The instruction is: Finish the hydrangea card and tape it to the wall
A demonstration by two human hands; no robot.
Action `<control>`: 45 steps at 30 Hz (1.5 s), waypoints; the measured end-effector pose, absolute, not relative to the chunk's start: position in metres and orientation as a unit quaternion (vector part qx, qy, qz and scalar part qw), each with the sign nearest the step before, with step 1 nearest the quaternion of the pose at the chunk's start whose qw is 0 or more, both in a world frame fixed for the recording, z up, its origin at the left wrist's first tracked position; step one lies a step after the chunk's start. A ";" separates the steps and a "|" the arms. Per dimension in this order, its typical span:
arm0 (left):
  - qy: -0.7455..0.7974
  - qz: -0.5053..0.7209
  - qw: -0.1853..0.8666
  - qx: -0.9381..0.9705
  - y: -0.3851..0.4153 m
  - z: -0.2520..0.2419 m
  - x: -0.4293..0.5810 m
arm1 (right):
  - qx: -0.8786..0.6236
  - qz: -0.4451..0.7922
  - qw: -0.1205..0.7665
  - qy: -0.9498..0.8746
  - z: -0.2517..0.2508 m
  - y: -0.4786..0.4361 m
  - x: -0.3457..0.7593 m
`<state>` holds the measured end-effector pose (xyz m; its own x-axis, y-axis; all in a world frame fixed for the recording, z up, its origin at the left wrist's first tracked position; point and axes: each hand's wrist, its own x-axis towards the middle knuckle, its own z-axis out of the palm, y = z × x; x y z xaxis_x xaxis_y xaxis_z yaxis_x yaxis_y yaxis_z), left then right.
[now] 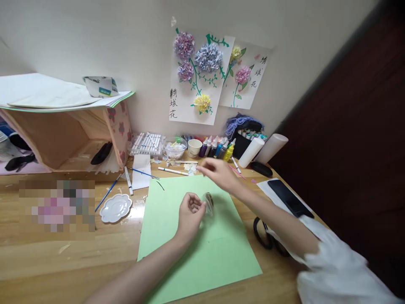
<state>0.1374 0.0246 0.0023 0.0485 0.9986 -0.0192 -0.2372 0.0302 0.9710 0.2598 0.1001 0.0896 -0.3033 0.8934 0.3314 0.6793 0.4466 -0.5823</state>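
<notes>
Above the light green sheet (196, 261), my left hand (191, 217) is closed, thumb and forefinger pinching a small clear plastic piece (209, 204). That piece is blurred and has a darker brown patch on its far side. My right hand (221, 174) reaches over the sheet's far edge with its fingers pinched together. Whether anything is between those fingertips is too small to make out. Just beyond them lie pale paper scraps (190, 168). A marker (173, 171) rests left of the scraps, and a short dark line (160, 185) shows on the sheet's upper left corner.
A white flower-shaped palette (115, 208) and paintbrushes (107, 193) lie left. Along the wall stand boxed markers (147, 143), a paper cup (194, 147) and paint bottles (218, 147). Black-handled scissors (263, 233) and a phone (289, 198) are right. Flower pictures (193, 114) hang above.
</notes>
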 end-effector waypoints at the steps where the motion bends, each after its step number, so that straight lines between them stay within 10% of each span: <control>1: 0.428 0.546 0.578 0.430 0.024 0.004 0.138 | -0.498 0.191 0.313 -0.786 0.084 0.074 0.269; 22: 0.445 0.469 0.453 0.614 0.001 0.015 0.144 | -0.565 0.059 0.344 -0.747 0.013 -0.006 0.292; 30: 0.443 0.440 0.564 0.541 0.030 0.002 0.133 | -0.505 0.312 0.521 -0.613 0.009 0.003 0.303; 45: 0.326 0.342 0.757 0.451 0.038 -0.003 0.131 | -0.480 0.369 0.565 -0.560 0.011 0.010 0.313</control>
<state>0.1309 0.0385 -0.0029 0.5532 0.8121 -0.1857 -0.2240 0.3596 0.9058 0.3128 0.0100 0.0109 0.0995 0.9553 0.2782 0.1204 0.2660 -0.9564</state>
